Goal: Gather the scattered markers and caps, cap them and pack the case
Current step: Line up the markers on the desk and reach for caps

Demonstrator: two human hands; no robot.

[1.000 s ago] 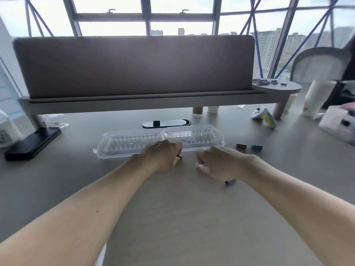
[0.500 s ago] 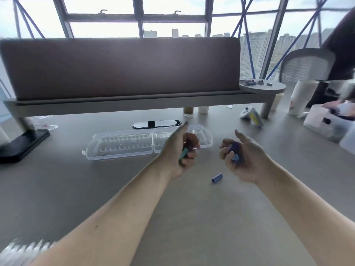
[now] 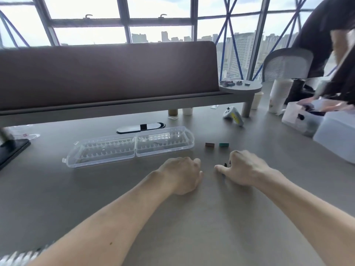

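Observation:
The clear plastic marker case [image 3: 107, 150] lies open on the grey desk, its ribbed slots holding no markers. A brown cap [image 3: 209, 144] and a teal cap [image 3: 223, 144] lie side by side to its right. My left hand [image 3: 182, 174] rests on the desk as a closed fist, back up, and what it holds is hidden. My right hand [image 3: 245, 167] sits just below the two caps. Its fingers are curled down onto a small dark marker piece [image 3: 226, 165] that peeks out beside the thumb.
A low shelf with a dark divider panel [image 3: 107, 73] runs behind the case, with an oval desk grommet [image 3: 141, 127] in front of it. A white controller [image 3: 233, 115], cups and white boxes [image 3: 334, 133] stand at the right. A black phone [image 3: 11, 150] lies far left. Another person moves at the far right.
Both hands were raised palm-up half a second ago, holding coloured pieces; now they are turned over and down on the desk. The loose blue cap is out of sight.

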